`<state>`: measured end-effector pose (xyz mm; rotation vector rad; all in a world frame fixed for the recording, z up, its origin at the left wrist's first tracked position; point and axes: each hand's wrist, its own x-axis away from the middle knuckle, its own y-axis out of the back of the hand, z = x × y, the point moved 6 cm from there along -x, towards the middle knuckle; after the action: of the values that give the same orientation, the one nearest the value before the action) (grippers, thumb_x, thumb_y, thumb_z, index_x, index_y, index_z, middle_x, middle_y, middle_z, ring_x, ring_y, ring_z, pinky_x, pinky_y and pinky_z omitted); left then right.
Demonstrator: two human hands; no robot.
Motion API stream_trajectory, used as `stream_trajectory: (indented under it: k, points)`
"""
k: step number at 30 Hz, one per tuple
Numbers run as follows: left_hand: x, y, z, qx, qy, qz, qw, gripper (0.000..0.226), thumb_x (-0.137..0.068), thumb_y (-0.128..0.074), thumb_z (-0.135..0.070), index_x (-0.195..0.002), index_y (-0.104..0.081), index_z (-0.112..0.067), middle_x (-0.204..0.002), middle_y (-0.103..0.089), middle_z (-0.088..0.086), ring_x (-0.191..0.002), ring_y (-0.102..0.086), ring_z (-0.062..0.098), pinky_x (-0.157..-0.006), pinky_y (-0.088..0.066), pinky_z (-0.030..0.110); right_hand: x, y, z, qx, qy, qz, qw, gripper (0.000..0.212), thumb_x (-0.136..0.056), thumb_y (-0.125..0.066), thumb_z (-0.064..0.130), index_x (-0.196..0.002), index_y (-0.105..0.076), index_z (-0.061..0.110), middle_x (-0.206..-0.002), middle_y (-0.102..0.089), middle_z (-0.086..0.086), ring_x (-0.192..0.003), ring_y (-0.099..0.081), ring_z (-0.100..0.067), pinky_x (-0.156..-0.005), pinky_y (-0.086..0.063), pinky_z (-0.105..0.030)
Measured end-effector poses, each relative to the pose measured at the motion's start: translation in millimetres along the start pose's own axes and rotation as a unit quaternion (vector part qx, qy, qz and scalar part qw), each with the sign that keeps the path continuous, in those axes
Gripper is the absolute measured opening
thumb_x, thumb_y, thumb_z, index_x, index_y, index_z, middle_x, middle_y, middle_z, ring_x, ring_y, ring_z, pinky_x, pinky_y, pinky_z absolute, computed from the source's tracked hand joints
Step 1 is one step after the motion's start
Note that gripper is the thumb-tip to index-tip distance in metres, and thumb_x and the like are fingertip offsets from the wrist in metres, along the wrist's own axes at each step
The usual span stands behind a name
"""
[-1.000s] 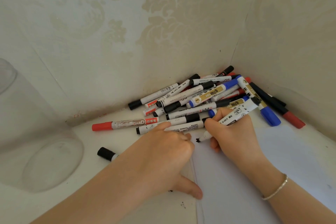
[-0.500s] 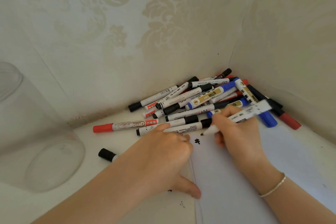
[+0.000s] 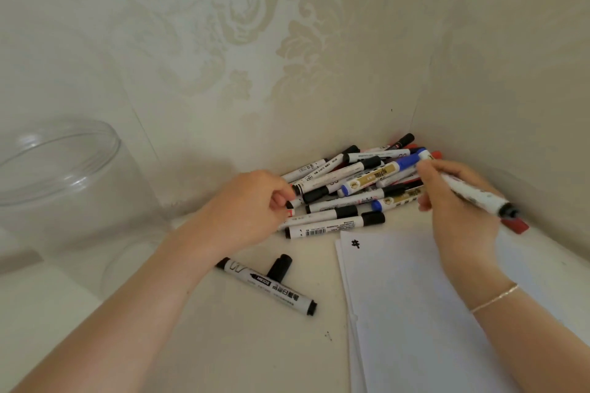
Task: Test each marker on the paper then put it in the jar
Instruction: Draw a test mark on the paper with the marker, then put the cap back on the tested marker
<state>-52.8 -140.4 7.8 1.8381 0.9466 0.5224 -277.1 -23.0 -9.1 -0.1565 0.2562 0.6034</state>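
moved: right hand (image 3: 456, 201) is off the paper (image 3: 415, 313) and lifted over the marker pile (image 3: 351, 188); left hand (image 3: 252, 210) has left the paper edge and gone to the pile's left end; a black marker (image 3: 268, 285) that it was covering now lies in full view on the desk (image 3: 223, 344).
test mark: small black scribble (image 3: 355, 244) at the paper's top-left corner; judging by that, this marker's test is done.
right hand: fingers curled round a white-barrelled marker (image 3: 475, 196), dark end pointing right and down, clear of the sheet.
left hand: fingers curled, tips pinching at something small and dark at the pile's edge; a cap is my guess, can't tell.
why: probably fetching the cap before the jar drop.
jar (image 3: 64, 188): clear, far left, well apart from both hands, looks empty.
loose cap (image 3: 280, 266): touching the black marker.
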Motion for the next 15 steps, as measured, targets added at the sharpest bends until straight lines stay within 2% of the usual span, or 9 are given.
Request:
stream_trajectory:
  k: [2, 4, 6, 8, 10, 12, 13, 15]
  points:
    - [7.0, -2.8, 6.0, -0.051, 0.030, 0.035, 0.998, 0.016, -0.085, -0.063, -0.015, -0.084, -0.065, -0.030, -0.077, -0.058, -0.017, -0.075, -0.058, 0.002, -0.060, -0.037, 0.005, 0.4, -0.2, 3.0, 0.009, 0.021, 0.035, 0.999, 0.017, -0.089, -0.065, 0.017, -0.105, -0.068, 0.017, -0.096, -0.068, -0.006, -0.079, -0.066, -0.009, -0.069, -0.054, -0.017]
    - [16.1, -5.7, 4.2, -0.076, 0.044, 0.064, 0.994, 0.009, -0.083, -0.066, -0.028, -0.075, -0.062, -0.029, -0.075, -0.061, -0.015, -0.071, -0.059, 0.002, -0.064, -0.045, 0.014, 4.9, -3.7, 7.8, 0.024, 0.034, 0.074, 0.996, 0.018, -0.091, -0.061, 0.016, -0.105, -0.066, 0.027, -0.102, -0.068, -0.003, -0.090, -0.067, -0.017, -0.080, -0.056, -0.026]
    - [24.8, -11.5, -2.3, -0.104, 0.056, 0.093, 0.989, 0.020, -0.079, -0.068, -0.047, -0.078, -0.064, -0.027, -0.081, -0.065, -0.012, -0.078, -0.063, 0.008, -0.072, -0.052, 0.027, 10.6, -11.2, 13.2, 0.049, 0.038, 0.118, 0.991, 0.014, -0.091, -0.061, 0.018, -0.097, -0.067, 0.030, -0.093, -0.068, 0.001, -0.087, -0.067, -0.019, -0.080, -0.055, -0.032]
    - [30.7, -19.6, -8.3, -0.158, 0.065, 0.119, 0.978, 0.029, -0.075, -0.068, -0.054, -0.084, -0.065, -0.026, -0.089, -0.066, -0.010, -0.084, -0.063, 0.011, -0.066, -0.048, 0.027, 20.5, -21.6, 17.0, 0.060, 0.029, 0.173, 0.983, 0.012, -0.091, -0.060, 0.017, -0.089, -0.067, 0.026, -0.078, -0.068, 0.001, -0.074, -0.066, -0.013, -0.074, -0.054, -0.028]
    - [29.6, -25.0, -12.4, -0.169, 0.057, 0.124, 0.976, 0.025, -0.075, -0.069, -0.050, -0.084, -0.063, -0.027, -0.091, -0.066, -0.009, -0.085, -0.062, 0.011, -0.060, -0.042, 0.025, 31.9, -30.4, 20.8, 0.049, 0.024, 0.212, 0.976, 0.012, -0.091, -0.057, 0.011, -0.086, -0.066, 0.017, -0.065, -0.065, -0.003, -0.061, -0.063, -0.011, -0.066, -0.052, -0.026]
    - [25.9, -24.8, -15.5, -0.082, 0.044, 0.110, 0.990, 0.019, -0.076, -0.070, -0.045, -0.080, -0.062, -0.029, -0.084, -0.067, -0.012, -0.083, -0.063, 0.009, -0.064, -0.045, 0.026, 42.2, -35.7, 22.6, 0.005, 0.000, 0.231, 0.973, 0.012, -0.091, -0.054, 0.004, -0.082, -0.061, 0.009, -0.055, -0.061, -0.006, -0.053, -0.058, -0.016, -0.061, -0.053, -0.026]
    - [23.6, -23.9, -17.6, 0.013, 0.035, 0.096, 0.995, 0.016, -0.078, -0.072, -0.042, -0.079, -0.063, -0.029, -0.079, -0.069, -0.012, -0.081, -0.064, 0.008, -0.069, -0.048, 0.028, 44.7, -36.3, 24.5, -0.024, -0.016, 0.228, 0.973, 0.015, -0.091, -0.053, 0.002, -0.078, -0.057, 0.007, -0.051, -0.058, -0.008, -0.049, -0.055, -0.018, -0.059, -0.053, -0.027]
    - [22.0, -20.3, -22.9, 0.205, 0.027, 0.065, 0.976, 0.010, -0.079, -0.073, -0.033, -0.081, -0.066, -0.027, -0.075, -0.072, -0.011, -0.078, -0.067, 0.007, -0.078, -0.050, 0.032, 45.2, -35.6, 28.2, -0.085, -0.047, 0.208, 0.973, 0.024, -0.092, -0.049, 0.001, -0.068, -0.050, 0.007, -0.045, -0.051, -0.010, -0.041, -0.049, -0.021, -0.057, -0.053, -0.030]
